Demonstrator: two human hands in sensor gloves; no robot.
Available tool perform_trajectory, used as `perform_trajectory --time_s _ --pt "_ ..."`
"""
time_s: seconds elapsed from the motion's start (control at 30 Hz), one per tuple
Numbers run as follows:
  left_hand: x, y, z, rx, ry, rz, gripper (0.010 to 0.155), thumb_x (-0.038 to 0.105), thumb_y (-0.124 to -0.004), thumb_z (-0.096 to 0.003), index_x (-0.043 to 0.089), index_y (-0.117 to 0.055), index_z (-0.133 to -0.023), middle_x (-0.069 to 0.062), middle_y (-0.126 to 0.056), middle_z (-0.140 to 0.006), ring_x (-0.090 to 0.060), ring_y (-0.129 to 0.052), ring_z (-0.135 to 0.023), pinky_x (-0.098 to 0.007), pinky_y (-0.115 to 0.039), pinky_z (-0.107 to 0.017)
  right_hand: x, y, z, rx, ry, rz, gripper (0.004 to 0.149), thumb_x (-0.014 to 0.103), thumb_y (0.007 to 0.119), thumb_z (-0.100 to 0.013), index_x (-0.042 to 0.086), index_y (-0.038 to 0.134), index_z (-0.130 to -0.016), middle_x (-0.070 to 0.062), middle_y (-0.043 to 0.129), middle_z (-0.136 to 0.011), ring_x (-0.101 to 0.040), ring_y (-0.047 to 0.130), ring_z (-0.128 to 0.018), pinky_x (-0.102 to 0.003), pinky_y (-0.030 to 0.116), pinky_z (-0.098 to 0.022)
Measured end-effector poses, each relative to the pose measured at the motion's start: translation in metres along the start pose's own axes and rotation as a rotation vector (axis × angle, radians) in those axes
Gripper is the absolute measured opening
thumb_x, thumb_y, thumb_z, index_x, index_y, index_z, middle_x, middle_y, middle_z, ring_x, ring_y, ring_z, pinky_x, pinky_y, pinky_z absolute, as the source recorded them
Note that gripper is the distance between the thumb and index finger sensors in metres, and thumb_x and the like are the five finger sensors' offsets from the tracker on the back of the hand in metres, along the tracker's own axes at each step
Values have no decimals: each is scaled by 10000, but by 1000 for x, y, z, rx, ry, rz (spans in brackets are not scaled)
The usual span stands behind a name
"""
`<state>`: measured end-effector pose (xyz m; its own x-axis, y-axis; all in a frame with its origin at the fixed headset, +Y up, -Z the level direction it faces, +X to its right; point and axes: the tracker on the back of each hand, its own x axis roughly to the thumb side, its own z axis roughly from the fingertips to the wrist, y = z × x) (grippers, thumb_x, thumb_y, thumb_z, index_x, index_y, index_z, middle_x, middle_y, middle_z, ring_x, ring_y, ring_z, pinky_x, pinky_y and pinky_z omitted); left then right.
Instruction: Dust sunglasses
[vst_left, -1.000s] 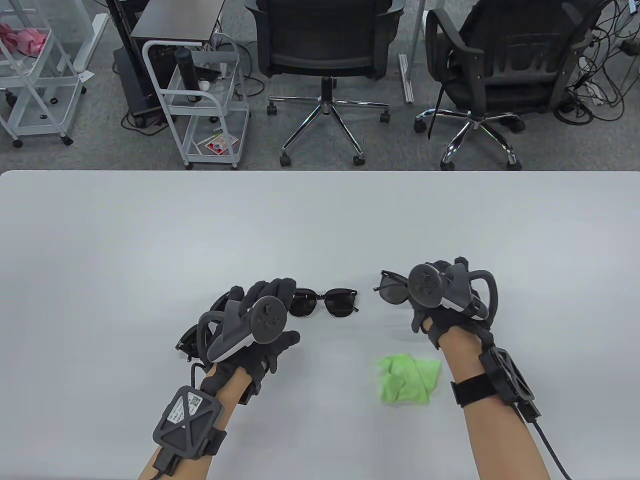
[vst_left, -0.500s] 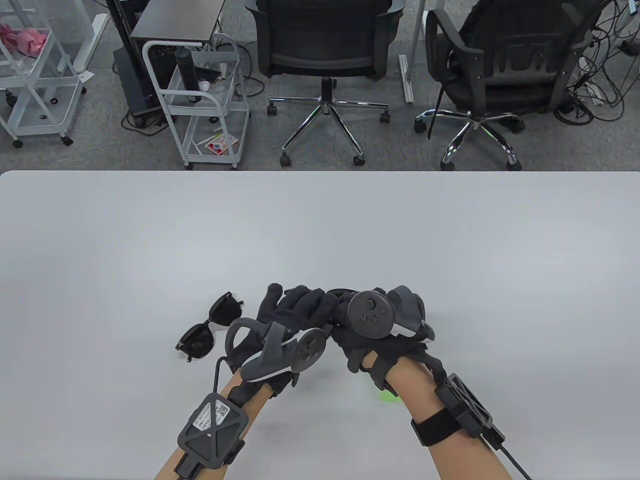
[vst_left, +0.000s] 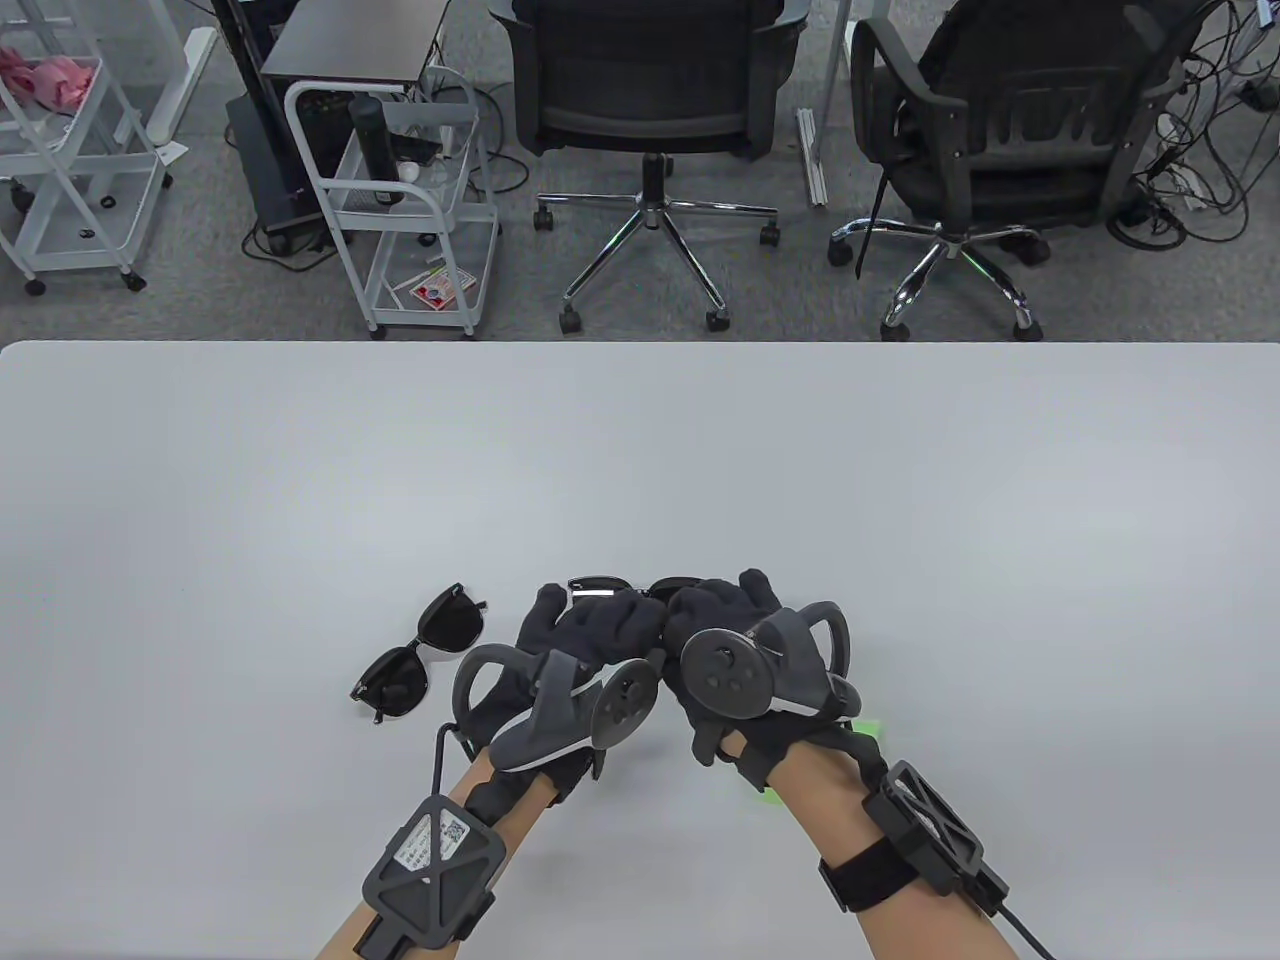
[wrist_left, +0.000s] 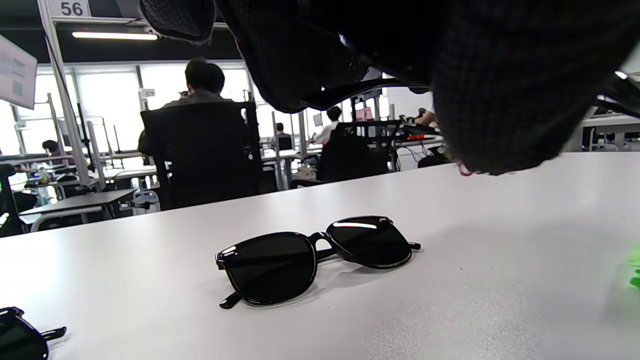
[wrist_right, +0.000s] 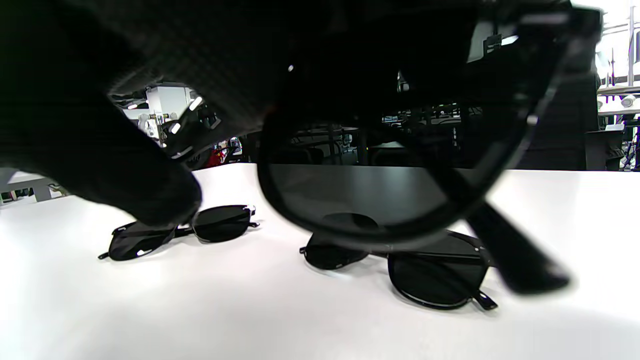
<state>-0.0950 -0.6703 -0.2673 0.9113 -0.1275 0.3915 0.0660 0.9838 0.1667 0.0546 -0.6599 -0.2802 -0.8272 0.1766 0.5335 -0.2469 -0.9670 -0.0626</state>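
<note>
Black plastic sunglasses (wrist_right: 380, 200) sit up off the table (vst_left: 640, 450) between both hands — right hand (vst_left: 745, 665) grips them; left hand (vst_left: 585, 650) touches them, grip can't tell. Two other pairs (vst_left: 420, 655) (wrist_left: 315, 257) lie flat. Light, slick, scratch-prone — hold by frame/temples, not lenses.

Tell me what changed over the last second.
The right hand carried its sunglasses left to meet the left hand, which moved right off the leftmost pair. The hands now cover the middle pair from above. Both table pairs stayed put.
</note>
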Motion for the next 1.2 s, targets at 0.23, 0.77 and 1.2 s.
perform_trajectory --time_s 0.23,0.77,1.2 --pt "-13 -3 -1 -3 41 14 902 674 -892 -248 356 -547 -1018 110 -713 -1051 -149 -906 -966 -491 -608 -780 -16 -15 7 -77 11 -138 580 394 889 -431 95 800 -919 -197 758 -1009 -494 757 -893 -701 503 -619" --pt "-49 -32 -1 -342 56 1051 924 755 -714 -311 288 -423 -1053 61 -652 -1081 -189 -877 -992 -515 -616 -766 -58 -2 12 -132 150 -730 588 393 787 -490 71 721 -978 -229 714 -1028 -520 729 -893 -707 525 -605" --pt "-46 -32 0 -354 31 946 916 733 -740 -316 309 -407 -1056 71 -625 -1096 -194 -869 -992 -532 -603 -764 -62 -2 13 -125 202 -708 420 316 835 -450 80 909 -789 -198 882 -902 -472 884 -790 -696 596 -578"
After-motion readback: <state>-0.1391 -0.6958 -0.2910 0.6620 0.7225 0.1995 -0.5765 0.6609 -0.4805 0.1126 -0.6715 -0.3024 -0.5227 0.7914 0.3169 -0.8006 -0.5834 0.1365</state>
